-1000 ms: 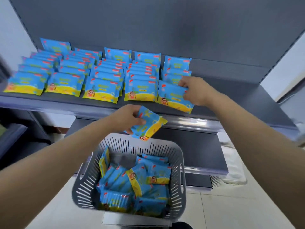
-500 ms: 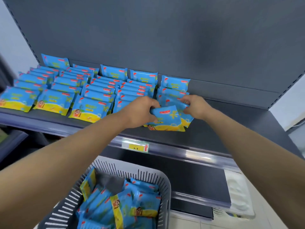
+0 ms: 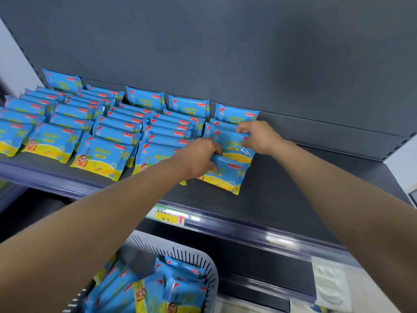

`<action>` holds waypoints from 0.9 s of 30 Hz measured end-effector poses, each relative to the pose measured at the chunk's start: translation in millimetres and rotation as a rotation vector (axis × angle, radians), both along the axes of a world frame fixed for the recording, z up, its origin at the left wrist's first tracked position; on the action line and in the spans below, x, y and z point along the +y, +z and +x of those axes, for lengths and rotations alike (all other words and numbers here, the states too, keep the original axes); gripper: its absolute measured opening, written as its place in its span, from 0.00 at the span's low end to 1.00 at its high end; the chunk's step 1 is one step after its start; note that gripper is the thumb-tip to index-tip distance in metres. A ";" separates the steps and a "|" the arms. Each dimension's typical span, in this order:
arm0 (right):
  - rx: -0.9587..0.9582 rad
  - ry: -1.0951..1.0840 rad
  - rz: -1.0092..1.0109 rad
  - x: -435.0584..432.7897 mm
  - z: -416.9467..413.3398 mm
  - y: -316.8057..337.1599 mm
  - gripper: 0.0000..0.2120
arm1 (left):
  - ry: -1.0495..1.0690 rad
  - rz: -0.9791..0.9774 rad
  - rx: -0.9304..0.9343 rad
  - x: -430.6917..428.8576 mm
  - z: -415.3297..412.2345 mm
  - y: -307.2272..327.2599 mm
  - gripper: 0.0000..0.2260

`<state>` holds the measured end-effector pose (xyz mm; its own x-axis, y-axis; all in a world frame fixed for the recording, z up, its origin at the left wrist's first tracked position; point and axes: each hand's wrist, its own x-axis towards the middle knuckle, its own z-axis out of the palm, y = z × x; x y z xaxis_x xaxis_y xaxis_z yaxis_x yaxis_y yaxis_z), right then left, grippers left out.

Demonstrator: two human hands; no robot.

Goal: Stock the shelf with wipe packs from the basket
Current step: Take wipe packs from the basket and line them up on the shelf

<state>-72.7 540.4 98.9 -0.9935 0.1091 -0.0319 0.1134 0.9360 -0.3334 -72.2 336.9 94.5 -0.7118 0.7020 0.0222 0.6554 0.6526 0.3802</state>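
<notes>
Step in hand: setting the front pack at the near end of the rightmost row on the shelf; judged almost placed, not yet released.
Left hand: fingers curled round the left edge of the front pack, gripping it firmly.
Right hand: fingers bent, pinching the upper right part of the pack behind, apparently to steady that row.
Front pack: lying on the shelf, slightly turned, touching the lower edge of the pack behind.
Other stock: several filled rows to the left, overlapping like tiles; bare shelf to the right of the rightmost row.
Supply: many packs in the basket, inside the grey basket below the shelf edge, near the price tag.
Progress: judged well past the half, with room and stock left.
Next move: probably straightening the front pack in line with its row, letting go with both hands, then reaching down to the basket; needing a gentle release, since glossy film probably slides easily.
</notes>
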 end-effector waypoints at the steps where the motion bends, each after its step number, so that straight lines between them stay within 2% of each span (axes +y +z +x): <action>1: 0.014 0.005 -0.025 2.5 1.8 0.9 0.18 | 0.005 -0.005 0.009 5.2 -3.8 -2.8 0.17; 7: 0.129 -0.044 -0.100 10.6 21.0 5.9 0.15 | 0.049 -0.019 0.072 29.6 -25.6 -14.5 0.20; 14: 0.244 -0.036 0.007 -5.3 50.6 18.6 0.14 | 0.036 -0.052 0.115 37.2 -23.5 -18.7 0.23; 19: 0.279 -0.047 0.139 -28.4 76.1 33.1 0.16 | -0.023 -0.119 0.290 19.0 -7.0 -11.9 0.26; 27: 0.410 -0.070 0.365 -83.5 117.0 81.8 0.19 | -0.002 0.099 0.493 -38.8 28.6 51.1 0.21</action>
